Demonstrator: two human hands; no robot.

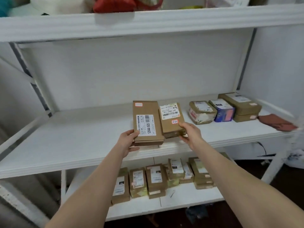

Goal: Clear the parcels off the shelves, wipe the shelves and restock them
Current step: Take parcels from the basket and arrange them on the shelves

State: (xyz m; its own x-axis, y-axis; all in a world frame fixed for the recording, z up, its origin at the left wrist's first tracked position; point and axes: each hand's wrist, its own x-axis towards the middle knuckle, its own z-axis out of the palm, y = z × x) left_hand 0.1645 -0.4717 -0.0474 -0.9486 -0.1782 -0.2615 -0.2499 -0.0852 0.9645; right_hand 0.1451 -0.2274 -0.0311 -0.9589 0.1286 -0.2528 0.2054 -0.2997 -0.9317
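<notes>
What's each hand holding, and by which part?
The left hand grips the flat cardboard box by its near left corner; the right hand grips the smaller brown parcel by its near right corner.

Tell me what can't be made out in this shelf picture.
Head view:
- Red bag on top shelf: cut off by the upper edge.
- Reddish-brown cloth, middle shelf's right end: motion-blurred.
- Left hand: fingertips hidden under the flat brown cardboard box.
- Lower-shelf brown parcels' labels: too small.

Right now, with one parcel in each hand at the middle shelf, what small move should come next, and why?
Probably set both down, extending the parcel row on the right. The left hand grips the 12V4A-5525 box, the right hand the smaller parcel, above free middle shelf board.
</notes>
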